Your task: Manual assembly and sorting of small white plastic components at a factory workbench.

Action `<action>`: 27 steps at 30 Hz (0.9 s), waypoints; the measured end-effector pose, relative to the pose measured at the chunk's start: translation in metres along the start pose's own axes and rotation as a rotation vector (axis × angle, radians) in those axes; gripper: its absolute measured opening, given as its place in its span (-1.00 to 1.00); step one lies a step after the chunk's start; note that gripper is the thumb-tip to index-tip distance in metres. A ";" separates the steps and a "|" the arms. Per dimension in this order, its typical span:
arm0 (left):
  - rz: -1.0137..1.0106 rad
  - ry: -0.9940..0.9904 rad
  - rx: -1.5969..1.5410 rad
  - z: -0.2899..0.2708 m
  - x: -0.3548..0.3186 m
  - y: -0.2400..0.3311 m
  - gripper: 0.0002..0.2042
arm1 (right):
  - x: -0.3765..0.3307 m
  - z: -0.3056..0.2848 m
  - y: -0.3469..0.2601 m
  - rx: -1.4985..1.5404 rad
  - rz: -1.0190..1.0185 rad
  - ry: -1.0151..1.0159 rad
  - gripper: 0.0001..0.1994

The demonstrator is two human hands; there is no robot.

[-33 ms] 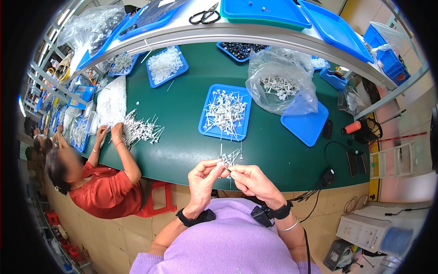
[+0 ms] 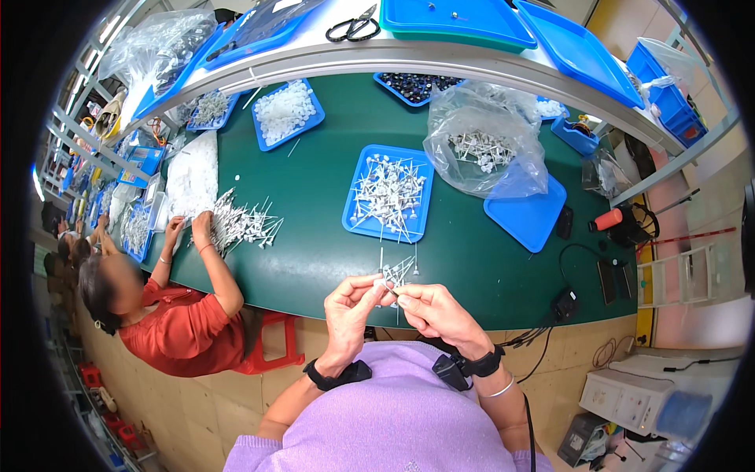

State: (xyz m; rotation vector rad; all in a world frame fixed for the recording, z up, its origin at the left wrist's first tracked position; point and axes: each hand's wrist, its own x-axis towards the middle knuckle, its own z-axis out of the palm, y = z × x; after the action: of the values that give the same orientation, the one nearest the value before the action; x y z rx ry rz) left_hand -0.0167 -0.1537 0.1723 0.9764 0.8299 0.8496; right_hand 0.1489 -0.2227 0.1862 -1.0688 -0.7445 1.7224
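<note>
My left hand [image 2: 348, 315] and my right hand [image 2: 436, 315] meet at the front edge of the green table, fingertips almost touching. Between the thumb and fingers of the left one is a small white piece [image 2: 381, 283], mostly covered. My right hand is closed in a pinch at a short, thin dark bit beside it, too small to name. Just beyond the fingertips lies a small pile of thin stems with white heads [image 2: 399, 270]. Farther off, a blue tray [image 2: 347, 212] holds many more of these white-headed stems, some poking over its near rim.
To the left, a person in red [image 2: 185, 334] handles a white bag [image 2: 193, 173] beside a stem heap [image 2: 244, 224]. A clear bag [image 2: 448, 169] partly covers a blue tray [image 2: 527, 212]. Across the back runs a shelf [image 2: 464, 57] with scissors [image 2: 354, 29]. Cables hang at right.
</note>
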 end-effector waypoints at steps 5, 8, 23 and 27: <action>0.037 -0.013 0.002 -0.002 0.001 -0.004 -0.84 | 0.003 -0.007 0.010 0.311 0.064 -0.106 -0.73; 0.057 -0.027 0.025 -0.003 0.003 -0.003 -0.84 | 0.004 -0.005 0.014 0.470 0.070 -0.143 -0.74; -0.092 0.043 0.010 -0.008 0.032 -0.013 -0.88 | -0.010 0.003 0.003 -0.244 -0.054 0.286 -0.74; -0.105 0.054 0.147 -0.024 0.072 -0.039 -0.89 | -0.019 -0.013 0.017 -0.217 -0.064 0.379 -0.74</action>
State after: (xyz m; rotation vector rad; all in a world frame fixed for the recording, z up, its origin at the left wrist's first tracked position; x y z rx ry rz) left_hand 0.0013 -0.0943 0.1146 1.0331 0.9924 0.7352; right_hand 0.1569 -0.2460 0.1727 -1.4533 -0.7220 1.3506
